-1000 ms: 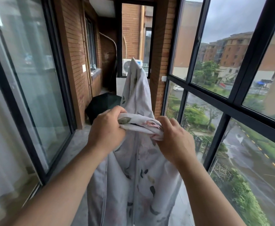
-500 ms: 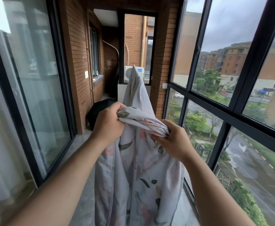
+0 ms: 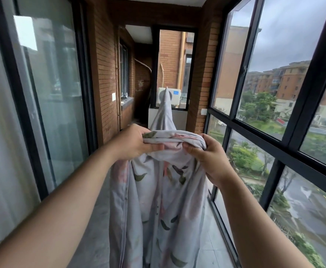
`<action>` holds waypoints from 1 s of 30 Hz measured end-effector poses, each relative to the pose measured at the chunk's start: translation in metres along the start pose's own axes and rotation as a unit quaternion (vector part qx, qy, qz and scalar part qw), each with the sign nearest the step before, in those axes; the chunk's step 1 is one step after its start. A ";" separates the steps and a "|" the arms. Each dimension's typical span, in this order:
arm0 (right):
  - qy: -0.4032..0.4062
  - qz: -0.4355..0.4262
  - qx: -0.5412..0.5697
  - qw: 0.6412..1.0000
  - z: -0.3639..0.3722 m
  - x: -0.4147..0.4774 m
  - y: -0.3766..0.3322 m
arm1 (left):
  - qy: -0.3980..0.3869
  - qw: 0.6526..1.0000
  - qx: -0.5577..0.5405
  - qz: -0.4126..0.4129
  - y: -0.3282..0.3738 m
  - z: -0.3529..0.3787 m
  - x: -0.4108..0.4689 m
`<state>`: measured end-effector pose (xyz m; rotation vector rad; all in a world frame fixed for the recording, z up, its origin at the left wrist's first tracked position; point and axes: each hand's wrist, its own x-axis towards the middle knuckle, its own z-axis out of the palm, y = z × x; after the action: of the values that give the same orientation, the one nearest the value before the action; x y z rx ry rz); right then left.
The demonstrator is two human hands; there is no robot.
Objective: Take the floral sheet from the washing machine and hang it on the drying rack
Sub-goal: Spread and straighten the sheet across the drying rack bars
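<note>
Judging from the head view, the first part of the job looked done: the floral sheet (image 3: 158, 200) was out of the washing machine, which appeared nowhere in the frame, and it was held up on a narrow glazed balcony. No drying rack could be made out, so the hanging itself seemed to be what was left, and the cloth would probably need spreading out first, since it was bunched rather than flat.

Both hands were grasping the sheet. The left hand (image 3: 133, 145) gripped one end of a rolled, bunched fold, with its fingers curled over the top and its thumb pressed underneath. The right hand (image 3: 208, 159) held the other end of that fold, its fingers wrapped round the gathered cloth. The two hands were close together, with a short stretch of fold between them.

From that fold the rest of the sheet hung straight down between the forearms toward the tiled floor (image 3: 92, 238), and its lower edge ran out of the frame. Beyond the hands another part of it rose to a narrow peak in front of the air conditioner (image 3: 175, 95) at the far end of the balcony. What held that peak up could not be told.

A sliding glass door (image 3: 48, 93) and a brick wall (image 3: 105, 74) stood on the left, and tall black-framed windows (image 3: 274, 74) ran along the right.
</note>
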<state>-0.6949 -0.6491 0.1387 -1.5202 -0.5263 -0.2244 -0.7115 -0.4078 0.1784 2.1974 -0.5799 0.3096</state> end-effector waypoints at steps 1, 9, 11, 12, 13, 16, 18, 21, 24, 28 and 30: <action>-0.018 0.011 0.050 0.999 0.001 0.005 -0.001 | -0.007 1.000 -0.021 0.000 0.003 -0.001 0.003; -0.093 0.069 0.152 0.982 0.004 0.065 -0.009 | 0.006 0.989 -0.148 0.016 -0.012 -0.024 0.055; -0.100 0.084 0.160 0.978 0.004 0.078 -0.014 | -0.006 0.984 -0.180 0.014 -0.013 -0.029 0.068; -0.105 0.093 0.171 0.975 0.004 0.089 -0.014 | -0.016 0.980 -0.195 0.021 -0.016 -0.033 0.078; -0.114 0.105 0.188 0.970 0.006 0.099 -0.014 | -0.016 0.976 -0.215 0.026 -0.018 -0.035 0.087; -0.077 0.135 0.229 0.961 0.012 0.135 -0.016 | -0.001 0.957 -0.289 0.028 -0.028 -0.045 0.115; -0.055 0.125 0.216 0.967 0.016 0.169 -0.014 | 0.000 0.940 -0.341 0.021 -0.037 -0.055 0.139; -0.022 0.094 0.189 0.977 0.025 0.215 -0.010 | 0.025 0.926 -0.375 -0.005 -0.055 -0.062 0.178; 0.004 0.080 0.181 0.980 0.029 0.263 0.001 | 0.021 0.914 -0.405 -0.030 -0.079 -0.063 0.221; 0.069 0.044 0.021 0.996 0.035 0.299 0.024 | 0.061 0.932 -0.356 -0.043 -0.125 -0.051 0.262; 0.104 0.029 -0.072 0.992 0.038 0.307 0.041 | 0.082 0.964 -0.251 -0.017 -0.150 -0.042 0.274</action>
<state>-0.4162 -0.5542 0.2425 -1.6269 -0.3043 -0.3782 -0.4003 -0.3749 0.2164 1.6732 -0.4680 0.2867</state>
